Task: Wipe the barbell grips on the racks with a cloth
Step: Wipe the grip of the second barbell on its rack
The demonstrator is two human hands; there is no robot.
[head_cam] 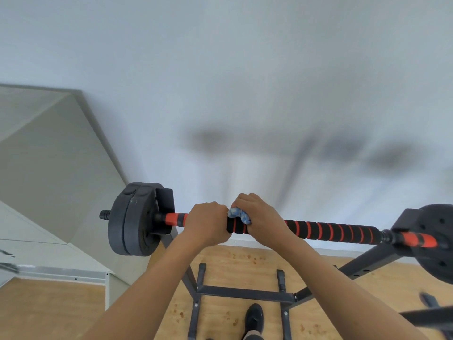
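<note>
"Wiping step, is it going on now?"
"Yes. The right hand (259, 217) fingers are bunching the crumpled blue-and-white cloth (239, 215) onto the black foam barbell grip with red stripes (328, 231), mid-frame; the left hand (207, 223) is clasping the bar beside it."
"Next?"
"Probably sliding the cloth rightward."

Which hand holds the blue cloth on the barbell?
The right hand: its fingers wrap the crumpled blue cloth around the striped foam grip. The left hand, beside it, clasps the same grip bare.
</note>
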